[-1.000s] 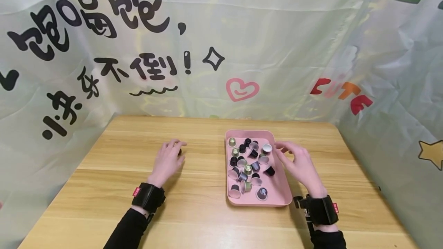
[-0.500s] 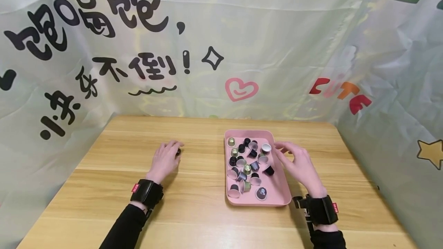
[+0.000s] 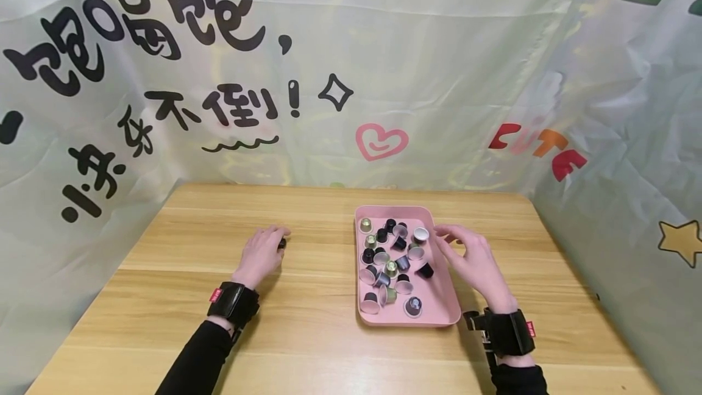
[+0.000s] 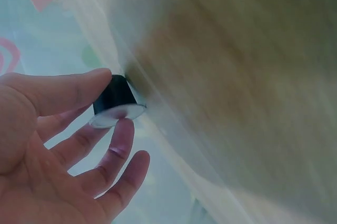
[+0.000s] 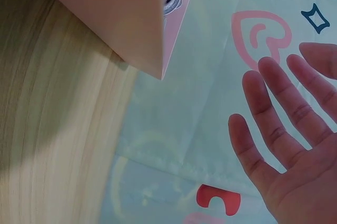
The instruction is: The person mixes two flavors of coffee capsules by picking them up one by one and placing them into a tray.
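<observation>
My left hand [image 3: 264, 250] rests on the wooden table [image 3: 307, 334] left of the middle. It pinches a small black capsule [image 3: 282, 241] between thumb and fingers. The left wrist view shows this black capsule [image 4: 117, 98], with a silver foil face, held at the fingertips. A pink tray [image 3: 441, 300] right of centre holds several capsules [image 3: 392, 261], black, silver and gold-green. Beside the tray's right rim my right hand [image 3: 470, 256] hovers, fingers spread and holding nothing. The right wrist view shows that hand's open palm [image 5: 287, 145] and a corner of the pink tray [image 5: 131, 29].
A printed fabric backdrop [image 3: 351, 78] rises along the table's far edge and wraps round the right side [image 3: 631, 200]. Bare wood lies between my left hand and the tray, and along the near edge.
My left hand with the black capsule has shifted slightly to the left. The right hand stays where it was beside the tray.
</observation>
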### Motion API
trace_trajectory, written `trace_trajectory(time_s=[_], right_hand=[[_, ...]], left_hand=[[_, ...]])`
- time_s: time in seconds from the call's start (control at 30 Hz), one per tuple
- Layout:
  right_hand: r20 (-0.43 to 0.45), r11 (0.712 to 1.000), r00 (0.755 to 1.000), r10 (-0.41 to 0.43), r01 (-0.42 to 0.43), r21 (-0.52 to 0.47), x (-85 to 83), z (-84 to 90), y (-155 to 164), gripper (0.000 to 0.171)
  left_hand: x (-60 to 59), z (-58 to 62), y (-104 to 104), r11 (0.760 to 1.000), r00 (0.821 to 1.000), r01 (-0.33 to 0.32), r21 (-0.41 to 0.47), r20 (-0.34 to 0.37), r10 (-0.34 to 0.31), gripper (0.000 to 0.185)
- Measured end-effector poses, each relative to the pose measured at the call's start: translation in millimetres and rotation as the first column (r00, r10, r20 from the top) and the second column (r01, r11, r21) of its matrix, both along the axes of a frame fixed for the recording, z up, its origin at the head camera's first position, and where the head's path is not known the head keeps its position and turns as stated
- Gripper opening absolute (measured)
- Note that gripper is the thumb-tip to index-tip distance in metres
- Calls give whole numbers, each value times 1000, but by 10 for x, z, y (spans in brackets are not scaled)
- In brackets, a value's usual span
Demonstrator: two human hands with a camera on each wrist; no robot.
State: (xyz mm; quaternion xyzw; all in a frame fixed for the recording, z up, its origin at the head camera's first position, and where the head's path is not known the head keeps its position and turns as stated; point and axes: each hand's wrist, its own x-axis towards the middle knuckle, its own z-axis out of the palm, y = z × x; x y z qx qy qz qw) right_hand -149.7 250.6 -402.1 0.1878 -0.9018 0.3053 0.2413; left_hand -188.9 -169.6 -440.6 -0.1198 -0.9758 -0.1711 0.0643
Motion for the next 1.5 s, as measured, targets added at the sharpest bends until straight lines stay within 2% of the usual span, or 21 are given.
trace_trajectory(time_s=[0.17,0.33,0.67,0.83,1.03,1.23,1.4,1.5], right_hand=[[10,1000,1000,2,-2,-10,7,10,-2,22],[16,1000,1000,-6,6,-4,2,12,6,21],[18,1000,1000,-25,25,-6,6,14,32,22],[10,1000,1000,-19,19,-5,12,12,40,21],[16,1000,1000,-24,24,-3,12,-1,45,22],[23,1000,999,-28,28,-4,15,-5,43,22],[18,1000,1000,-21,21,-8,17,-2,34,22],[19,1000,1000,-22,22,-8,19,-4,30,22]], left_hand=[[-13,-17,-14,999,1000,7,37,7,-8,32],[-14,-12,0,994,999,22,103,27,-25,34],[51,36,143,966,996,60,252,48,-74,37],[123,76,285,935,990,86,345,77,-119,38],[190,101,474,900,976,129,416,108,-190,37],[266,116,632,819,939,213,533,119,-321,37],[331,147,775,798,927,266,540,83,-365,37],[365,163,863,778,914,293,555,77,-399,36]])
